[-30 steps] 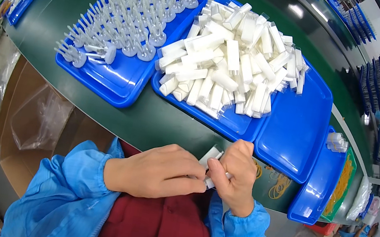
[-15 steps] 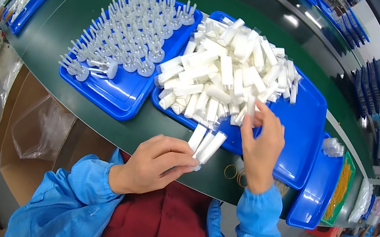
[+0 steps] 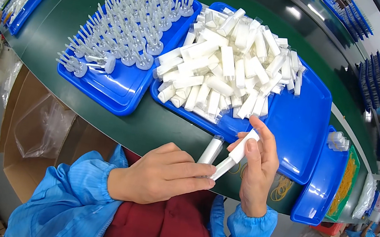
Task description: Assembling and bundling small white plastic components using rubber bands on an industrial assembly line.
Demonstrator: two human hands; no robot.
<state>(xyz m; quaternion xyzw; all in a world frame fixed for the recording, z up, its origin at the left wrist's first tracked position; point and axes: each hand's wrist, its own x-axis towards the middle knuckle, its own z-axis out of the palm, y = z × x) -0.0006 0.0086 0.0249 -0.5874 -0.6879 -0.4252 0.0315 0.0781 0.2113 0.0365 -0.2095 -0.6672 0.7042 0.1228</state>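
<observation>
My left hand (image 3: 166, 172) is closed around the lower ends of white tubes. One tube (image 3: 211, 150) in clear wrapping stands up beyond its fingertips. My right hand (image 3: 259, 168) pinches another white tube (image 3: 247, 146) between thumb and fingers. The lower end of this tube meets a clear, whitish sleeve (image 3: 225, 167) gripped by my left fingertips; whether it sits inside or over the sleeve I cannot tell. Past both hands, a large heap of similar white tubes (image 3: 229, 62) in clear wraps lies on a blue tray (image 3: 236, 126).
Left of the heap, a blue tray (image 3: 115, 98) carries many translucent stemmed parts (image 3: 129, 33). Other blue trays (image 3: 296, 126) are at the right, beside a green tray of yellow strands (image 3: 345, 182). Rubber bands (image 3: 281, 188) lie near the table edge. An open carton (image 3: 33, 122) stands below left.
My right hand has come back from the heap toward my left hand, bringing a white tube to the sleeve. The tubes in my left hand have shifted and spread apart.
</observation>
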